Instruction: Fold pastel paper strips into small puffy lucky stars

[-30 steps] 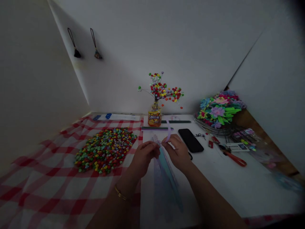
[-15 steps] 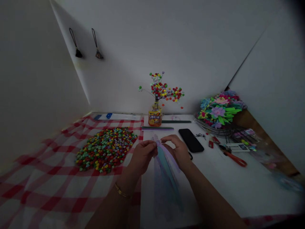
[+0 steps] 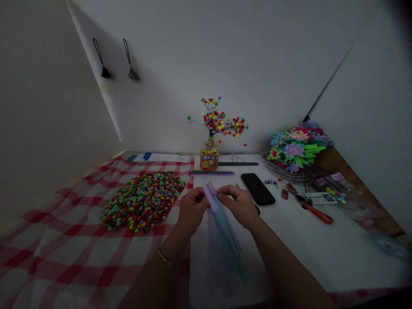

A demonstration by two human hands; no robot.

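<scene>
My left hand (image 3: 192,207) and my right hand (image 3: 240,205) meet over the white table (image 3: 309,244), fingers pinched on a thin lilac paper strip (image 3: 210,198) between them. Under the hands lies a clear packet of pale paper strips (image 3: 225,240), with teal and purple ones showing. A gold bracelet (image 3: 165,259) sits on my left wrist. A wide heap of small coloured paper stars (image 3: 143,201) lies on the red-checked cloth (image 3: 64,249), just left of my left hand.
Behind the hands stand a bottle with a bead-tipped bouquet (image 3: 210,148), strip packs (image 3: 212,173) and a black phone (image 3: 257,189). To the right are a basket of paper flowers (image 3: 296,150), red-handled pliers (image 3: 313,211) and small tools. Two tassels (image 3: 104,71) hang on the wall.
The lilac strip, curled up above my right hand a second ago, now lies folded down between both hands' fingertips. The hands have closed together slightly.
</scene>
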